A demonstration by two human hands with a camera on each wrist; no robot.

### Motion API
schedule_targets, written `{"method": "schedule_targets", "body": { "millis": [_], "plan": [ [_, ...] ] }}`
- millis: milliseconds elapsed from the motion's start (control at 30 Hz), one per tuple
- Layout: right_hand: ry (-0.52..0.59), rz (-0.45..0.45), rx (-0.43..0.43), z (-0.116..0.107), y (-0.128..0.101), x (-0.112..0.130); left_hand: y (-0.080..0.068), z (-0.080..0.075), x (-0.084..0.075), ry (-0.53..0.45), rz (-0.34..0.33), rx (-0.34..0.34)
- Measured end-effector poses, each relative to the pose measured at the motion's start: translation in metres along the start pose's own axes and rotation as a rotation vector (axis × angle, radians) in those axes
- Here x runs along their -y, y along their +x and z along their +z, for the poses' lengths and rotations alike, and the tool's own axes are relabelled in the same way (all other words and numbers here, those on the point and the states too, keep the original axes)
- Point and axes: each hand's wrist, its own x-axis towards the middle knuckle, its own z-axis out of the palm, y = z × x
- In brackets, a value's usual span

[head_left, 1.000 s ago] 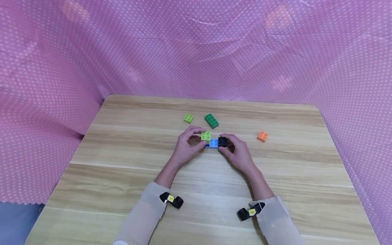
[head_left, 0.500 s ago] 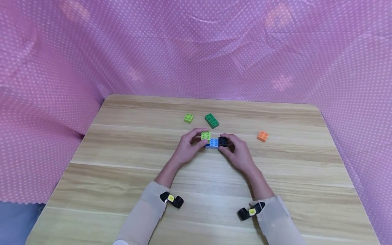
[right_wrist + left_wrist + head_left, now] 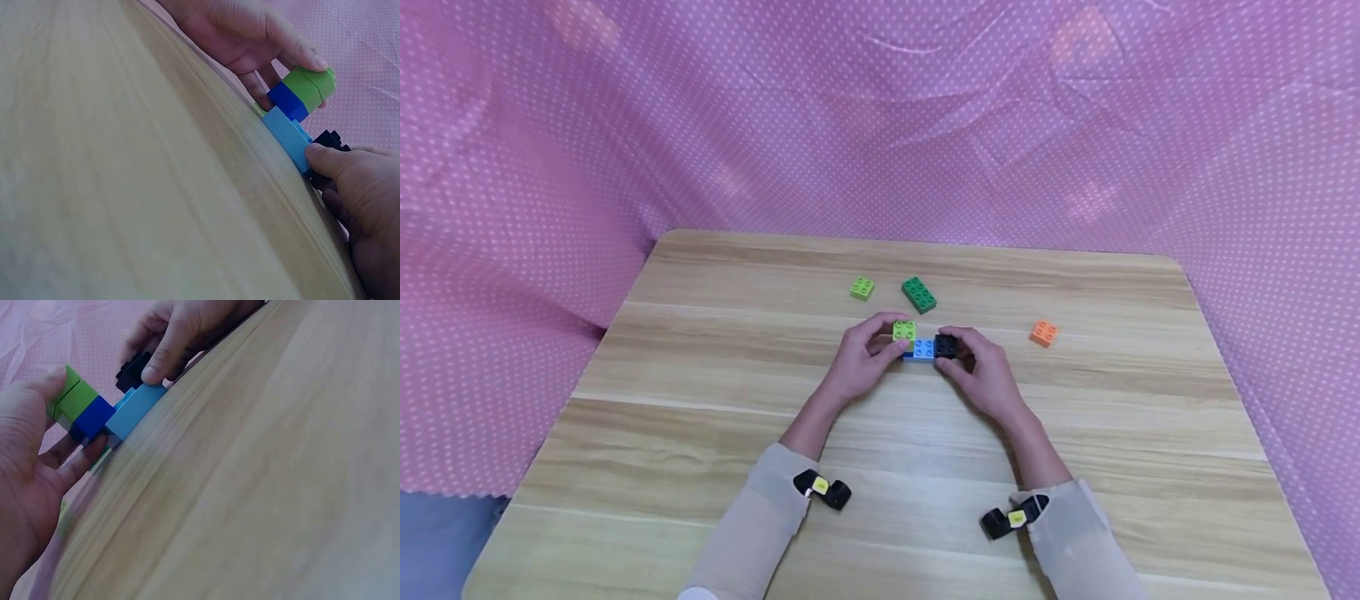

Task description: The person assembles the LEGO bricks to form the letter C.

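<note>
The right hand (image 3: 990, 379) pinches a black block (image 3: 946, 347) on one end of the light-blue brick (image 3: 923, 351), which runs crosswise on the bench (image 3: 737, 358) between both hands. The left hand (image 3: 856, 362) grips a lime-topped stack (image 3: 903, 332) at the brick's left end, seated or not I can't tell; beyond lies a dark-green brick (image 3: 919, 295).

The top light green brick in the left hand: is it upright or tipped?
Upright: the left hand holds the light green brick with studs facing up in the head view.
</note>
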Motion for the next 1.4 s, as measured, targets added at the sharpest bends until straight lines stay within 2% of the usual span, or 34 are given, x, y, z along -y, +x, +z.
{"method": "schedule_targets", "body": {
  "millis": [333,633,700,767,867,967,1000,1067,1167,1333,1400],
  "plan": [
    [0.0,0.015,0.006,-0.001,0.002,0.002,0.003,-0.001,-0.001,-0.039,0.02,0.006],
    [0.007,0.006,0.001,0.0,-0.001,0.0,0.003,-0.001,0.002,-0.033,-0.012,0.032],
    [0.006,0.004,0.004,0.0,-0.001,-0.001,0.005,-0.004,0.003,-0.022,-0.018,0.02],
    [0.005,0.002,0.004,0.0,0.0,-0.001,0.009,-0.011,0.005,-0.027,-0.023,-0.045],
    [0.003,0.003,0.002,0.0,0.001,-0.001,0.02,-0.029,0.01,0.002,-0.047,-0.243],
    [-0.005,0.002,-0.003,0.0,0.002,-0.001,0.033,-0.05,0.019,0.092,-0.079,-0.429],
    [-0.006,0.004,-0.002,0.001,0.002,0.0,0.037,-0.056,0.022,0.127,-0.096,-0.468],
    [-0.003,0.005,0.002,0.002,0.002,0.0,0.043,-0.067,0.027,0.175,-0.103,-0.5],
    [0.005,0.012,0.006,0.004,0.002,0.0,0.048,-0.075,0.032,0.205,-0.101,-0.463],
    [-0.001,0.017,-0.005,0.002,0.001,-0.002,0.053,-0.075,0.033,0.313,-0.126,-0.264],
    [-0.007,0.016,-0.007,0.0,0.001,-0.003,0.056,-0.072,0.033,0.352,-0.132,-0.212]
  ]
}}
